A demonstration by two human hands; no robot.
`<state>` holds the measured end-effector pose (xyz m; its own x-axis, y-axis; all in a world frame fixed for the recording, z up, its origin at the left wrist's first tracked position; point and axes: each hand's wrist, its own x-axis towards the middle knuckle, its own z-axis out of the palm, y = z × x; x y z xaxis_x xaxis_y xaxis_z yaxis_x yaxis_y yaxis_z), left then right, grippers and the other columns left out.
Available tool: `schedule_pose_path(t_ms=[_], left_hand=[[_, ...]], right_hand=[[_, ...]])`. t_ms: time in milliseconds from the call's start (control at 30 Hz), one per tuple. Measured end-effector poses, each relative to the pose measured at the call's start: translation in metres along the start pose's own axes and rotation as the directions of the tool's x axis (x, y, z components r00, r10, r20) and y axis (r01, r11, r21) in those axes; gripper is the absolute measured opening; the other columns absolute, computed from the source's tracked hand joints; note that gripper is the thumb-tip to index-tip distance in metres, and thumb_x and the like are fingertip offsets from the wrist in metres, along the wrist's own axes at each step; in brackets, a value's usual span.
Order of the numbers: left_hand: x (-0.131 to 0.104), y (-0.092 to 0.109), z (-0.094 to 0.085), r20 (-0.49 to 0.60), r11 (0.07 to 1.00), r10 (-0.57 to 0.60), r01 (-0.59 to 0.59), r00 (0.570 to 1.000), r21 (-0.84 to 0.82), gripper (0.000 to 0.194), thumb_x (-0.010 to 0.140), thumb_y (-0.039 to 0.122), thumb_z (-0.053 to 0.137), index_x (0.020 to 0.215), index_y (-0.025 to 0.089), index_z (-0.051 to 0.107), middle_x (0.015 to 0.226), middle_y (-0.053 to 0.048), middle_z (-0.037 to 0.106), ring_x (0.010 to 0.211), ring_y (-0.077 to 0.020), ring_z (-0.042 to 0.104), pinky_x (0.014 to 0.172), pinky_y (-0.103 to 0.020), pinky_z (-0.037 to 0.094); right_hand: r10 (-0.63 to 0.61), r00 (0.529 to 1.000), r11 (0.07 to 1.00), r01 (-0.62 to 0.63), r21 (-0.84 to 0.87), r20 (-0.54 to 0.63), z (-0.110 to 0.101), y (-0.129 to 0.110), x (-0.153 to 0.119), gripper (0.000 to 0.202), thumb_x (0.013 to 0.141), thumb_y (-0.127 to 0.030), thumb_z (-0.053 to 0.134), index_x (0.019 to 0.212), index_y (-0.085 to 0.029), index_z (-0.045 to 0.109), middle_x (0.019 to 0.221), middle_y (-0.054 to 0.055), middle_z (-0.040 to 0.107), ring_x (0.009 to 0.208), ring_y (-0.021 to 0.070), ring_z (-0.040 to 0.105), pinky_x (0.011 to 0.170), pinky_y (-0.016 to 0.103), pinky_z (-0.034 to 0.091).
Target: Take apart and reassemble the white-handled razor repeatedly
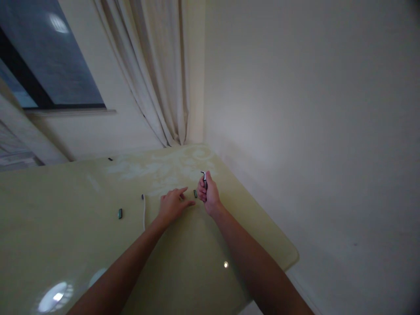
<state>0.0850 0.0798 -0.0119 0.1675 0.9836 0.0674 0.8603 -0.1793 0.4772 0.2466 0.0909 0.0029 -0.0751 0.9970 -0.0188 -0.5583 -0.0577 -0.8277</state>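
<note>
My right hand (208, 192) is closed around what looks like a razor handle (205, 180), dark with a silver neck and a thin bent tip pointing left. Just left of those fingers, a small dark piece with a green strip, like a razor cartridge (195, 193), lies on the table. My left hand (175, 203) hovers near it with fingers apart, holding nothing. Further left is a thin white stick-like item (144, 212) with a dark end, partly hidden by my left forearm. A second dark and green cartridge-like piece (120, 213) lies beyond that.
A pale yellow-green glossy table (59, 236) spans the view, with light reflections on it. A small dark object (110, 159) lies by its far edge. A wall (311, 131) borders the right side; a curtain (160, 65) and window (65, 57) stand behind.
</note>
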Motion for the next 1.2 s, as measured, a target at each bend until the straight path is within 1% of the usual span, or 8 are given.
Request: schedule_pose_path(t_ms=[133,267,367,467,600,767,1067,1200], left_hand=[[-0.039,-0.062,-0.028,-0.088,0.998,0.064,-0.062,0.994,0.02,0.046,0.086,0.055,0.068,0.12,0.026,0.078,0.108,-0.008,0.076,0.102,-0.028,0.068,0.091,-0.039,0.047],[-0.072,-0.138,-0.066,-0.276,0.965,-0.191,0.232,0.942,0.124,0.056,0.088,0.063,0.056,0.118,0.022,0.079,0.123,-0.015,0.072,0.108,-0.0365,0.068,0.091,-0.047,0.051],[-0.082,-0.164,-0.081,-0.3,0.937,-0.312,0.344,0.901,0.058,0.07,0.086,0.071,0.052,0.122,0.015,0.075,0.122,-0.021,0.071,0.1,-0.0366,0.069,0.086,-0.047,0.054],[-0.082,-0.162,-0.081,-0.246,0.931,-0.364,0.348,0.898,-0.105,0.066,0.081,0.072,0.059,0.115,0.017,0.074,0.109,-0.015,0.074,0.084,-0.0291,0.069,0.078,-0.041,0.055],[-0.083,-0.148,-0.076,-0.274,0.952,-0.307,0.295,0.911,-0.086,0.063,0.078,0.067,0.062,0.113,0.017,0.072,0.11,-0.014,0.073,0.081,-0.0263,0.067,0.079,-0.039,0.054],[-0.089,-0.138,-0.079,-0.196,0.922,-0.386,0.369,0.902,-0.118,0.043,0.08,0.055,0.057,0.105,0.021,0.067,0.097,-0.01,0.076,0.078,-0.0262,0.071,0.071,-0.035,0.051],[-0.089,-0.086,-0.057,-0.169,0.962,-0.263,0.247,0.95,-0.114,0.036,0.084,0.051,0.052,0.096,0.021,0.068,0.082,-0.006,0.075,0.075,-0.0241,0.071,0.072,-0.034,0.051],[-0.09,-0.102,-0.069,-0.185,0.961,-0.274,0.263,0.944,-0.083,0.044,0.087,0.058,0.05,0.097,0.022,0.073,0.089,-0.007,0.076,0.075,-0.0243,0.07,0.073,-0.035,0.052]], right_hand=[[0.057,0.998,0.998,-0.057,-0.028,0.005,0.006,0.003,-0.008,0.065,0.086,-0.083,0.055,0.068,-0.024,0.038,0.048,-0.012,0.025,0.039,0.0055,0.015,0.038,0.022,0.007],[0.104,0.992,0.993,-0.1,-0.059,0.068,0.016,0.009,-0.018,0.064,0.085,-0.084,0.056,0.07,-0.023,0.04,0.049,-0.012,0.026,0.039,0.0055,0.016,0.039,0.022,0.008],[0.146,0.983,0.985,-0.134,-0.11,0.113,0.021,0.015,-0.025,0.066,0.084,-0.086,0.054,0.07,-0.023,0.041,0.049,-0.012,0.027,0.039,0.0056,0.017,0.038,0.023,0.009],[0.148,0.981,0.98,-0.129,-0.152,0.122,0.023,0.02,-0.029,0.066,0.083,-0.087,0.055,0.069,-0.023,0.042,0.049,-0.012,0.027,0.039,0.0054,0.017,0.038,0.023,0.008],[0.151,0.983,0.977,-0.131,-0.168,0.109,0.021,0.021,-0.032,0.066,0.081,-0.086,0.059,0.068,-0.023,0.043,0.05,-0.012,0.027,0.039,0.005,0.016,0.039,0.022,0.007],[0.177,0.979,0.97,-0.158,-0.184,0.096,0.021,0.021,-0.034,0.065,0.082,-0.085,0.059,0.069,-0.023,0.042,0.049,-0.012,0.027,0.04,0.0054,0.017,0.038,0.022,0.008],[0.211,0.972,0.961,-0.188,-0.202,0.1,0.025,0.023,-0.037,0.07,0.074,-0.089,0.063,0.067,-0.022,0.044,0.048,-0.012,0.028,0.039,0.0045,0.018,0.037,0.02,0.009],[0.227,0.968,0.959,-0.203,-0.199,0.105,0.027,0.024,-0.038,0.071,0.072,-0.09,0.063,0.066,-0.022,0.044,0.047,-0.012,0.029,0.038,0.0045,0.019,0.036,0.02,0.01]])
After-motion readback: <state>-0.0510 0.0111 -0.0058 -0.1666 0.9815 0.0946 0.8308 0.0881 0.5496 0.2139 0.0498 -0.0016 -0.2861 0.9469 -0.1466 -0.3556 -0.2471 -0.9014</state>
